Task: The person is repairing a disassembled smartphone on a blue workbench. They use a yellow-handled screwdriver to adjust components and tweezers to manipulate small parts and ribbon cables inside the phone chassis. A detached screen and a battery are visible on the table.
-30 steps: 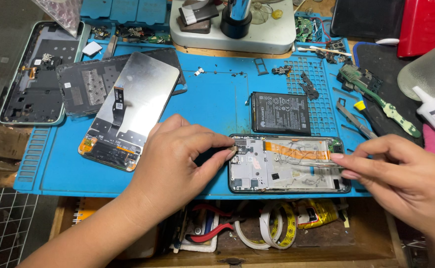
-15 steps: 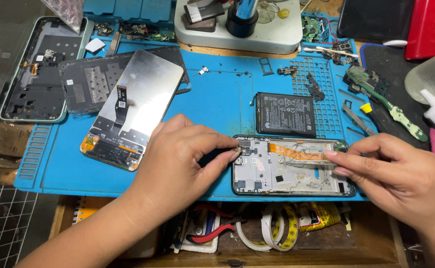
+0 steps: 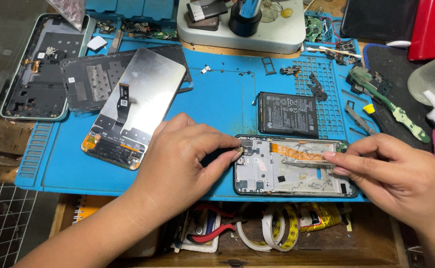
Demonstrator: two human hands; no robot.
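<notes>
Blue work mat (image 3: 217, 109) is your landmark, everything sits flat on it so parts stay put. Upper left of the mat, an empty back shell (image 3: 33, 74) hangs half off the edge; just inside it a dark frame (image 3: 93, 74) with a loose screen panel (image 3: 133, 106) laid face down over it, flex up, parked out of the way. Near the mat's front edge, right of centre, lies the opened phone frame (image 3: 292, 171), board side up so you can get at the inside. The battery (image 3: 288, 114) lies just behind it on the mat, out of the phone. Your left hand (image 3: 182, 159) rests on the mat at the frame's left end, thumb and forefinger pinched nearly closed on something small at the top-left corner; can't tell what. Your right hand (image 3: 396, 173) comes from the mat's right edge, fingers drawn narrow, tips on the frame's right end by the orange flex cable (image 3: 297, 151), steadying it.
</notes>
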